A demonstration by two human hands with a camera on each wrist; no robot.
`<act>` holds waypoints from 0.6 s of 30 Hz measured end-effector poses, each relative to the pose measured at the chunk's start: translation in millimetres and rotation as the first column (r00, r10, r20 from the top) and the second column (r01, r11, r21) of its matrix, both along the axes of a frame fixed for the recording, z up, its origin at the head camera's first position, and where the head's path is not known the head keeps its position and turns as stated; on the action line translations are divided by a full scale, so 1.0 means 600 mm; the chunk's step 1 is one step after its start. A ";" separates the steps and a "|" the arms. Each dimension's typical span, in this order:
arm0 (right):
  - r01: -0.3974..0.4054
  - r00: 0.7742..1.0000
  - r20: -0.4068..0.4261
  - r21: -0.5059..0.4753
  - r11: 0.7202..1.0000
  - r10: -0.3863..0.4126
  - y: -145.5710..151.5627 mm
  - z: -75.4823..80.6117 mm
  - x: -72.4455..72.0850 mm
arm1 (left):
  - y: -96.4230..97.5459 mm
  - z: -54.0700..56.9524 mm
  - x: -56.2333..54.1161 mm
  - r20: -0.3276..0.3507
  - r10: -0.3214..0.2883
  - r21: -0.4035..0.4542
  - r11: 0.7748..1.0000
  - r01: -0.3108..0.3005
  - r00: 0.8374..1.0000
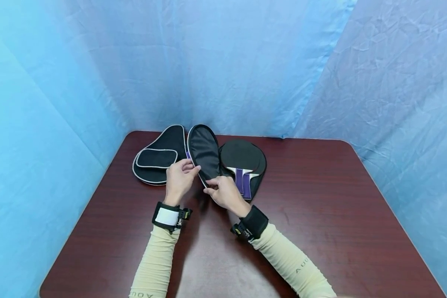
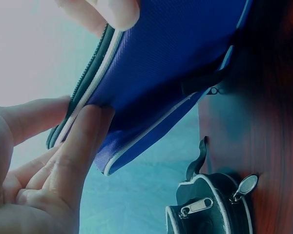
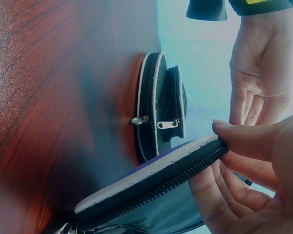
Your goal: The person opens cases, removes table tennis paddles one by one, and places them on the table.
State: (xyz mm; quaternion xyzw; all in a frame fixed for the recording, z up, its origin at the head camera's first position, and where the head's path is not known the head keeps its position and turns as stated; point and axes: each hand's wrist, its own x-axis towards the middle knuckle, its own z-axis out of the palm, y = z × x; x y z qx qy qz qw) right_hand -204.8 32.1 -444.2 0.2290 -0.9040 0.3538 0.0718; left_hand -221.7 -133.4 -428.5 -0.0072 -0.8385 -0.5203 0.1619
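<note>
A purple paddle case [image 2: 156, 63] with white piping and a zipper edge stands tilted up, its black lining [image 1: 205, 151] facing right in the head view. My left hand [image 1: 180, 178] pinches the rim between thumb and fingers. Lower along the same rim, my right hand [image 1: 226, 192] pinches it too, as the zipper teeth [image 3: 161, 192] show in the right wrist view. To the right, two table tennis paddles [image 1: 240, 155] with purple handles lie overlapping on a black case-shaped panel [image 1: 261, 165]; the right hand partly covers the handles' left side.
A black paddle case [image 1: 175, 138] with white piping and a front pocket [image 1: 156, 158] lies left of the hands. Its metal zipper pulls show in both wrist views. The dark red table [image 1: 320, 198] ends at a blue curtain [image 1: 227, 62] behind.
</note>
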 end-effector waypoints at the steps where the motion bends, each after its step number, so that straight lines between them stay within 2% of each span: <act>1: -0.003 1.000 0.008 -0.001 1.000 0.003 0.002 0.000 0.000 | 0.000 0.001 0.000 0.004 -0.001 -0.003 1.000 0.001 1.000; 7: 0.001 1.000 0.019 -0.050 0.999 0.000 0.028 -0.001 -0.002 | 0.000 0.004 -0.001 0.039 -0.009 -0.009 1.000 0.009 0.999; 9: 0.029 1.000 0.001 -0.065 0.997 -0.029 0.046 -0.004 -0.006 | 0.000 0.005 -0.001 0.050 -0.012 -0.008 1.000 0.013 0.999; 12: 0.122 0.993 0.015 -0.076 0.990 -0.121 0.081 -0.010 -0.014 | 0.000 0.008 0.000 0.062 -0.022 0.004 1.000 0.022 0.998; 14: 0.212 0.976 0.072 -0.058 0.976 -0.208 0.106 -0.016 -0.020 | 0.000 0.009 0.000 0.065 -0.027 0.010 1.000 0.027 0.997; 18: 0.358 0.912 0.209 0.012 0.934 -0.352 0.150 -0.027 -0.030 | 0.002 0.011 0.000 0.071 -0.030 0.012 1.000 0.029 0.997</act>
